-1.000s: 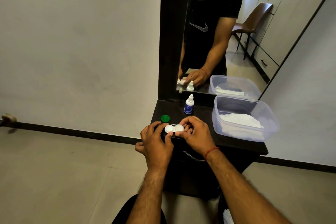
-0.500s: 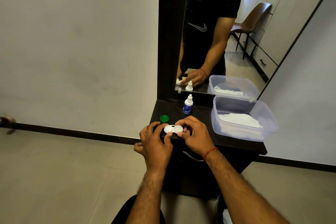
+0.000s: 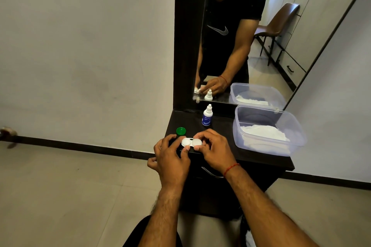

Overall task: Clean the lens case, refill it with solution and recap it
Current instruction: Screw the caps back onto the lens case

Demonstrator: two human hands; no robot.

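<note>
A white two-well lens case (image 3: pixel 191 142) is held between both hands over the front edge of a dark dresser top (image 3: pixel 220 126). My left hand (image 3: pixel 170 156) pinches the case's left end with thumb and fingers. My right hand (image 3: pixel 214 148) grips its right end; whether a cap sits on that well I cannot tell. A green cap (image 3: pixel 180 131) lies on the dresser just behind my left hand. A small white solution bottle with a blue label (image 3: pixel 207 116) stands upright farther back, near the mirror.
A clear plastic tub (image 3: pixel 297 126) with white tissue inside sits on the right of the dresser. A tall mirror (image 3: pixel 241 36) stands behind, reflecting the person, a chair and cupboards. The dresser has a drawer handle (image 3: pixel 210 173) below my right wrist.
Both hands stay on the case with only slight finger shifts. The view has tilted a little.
</note>
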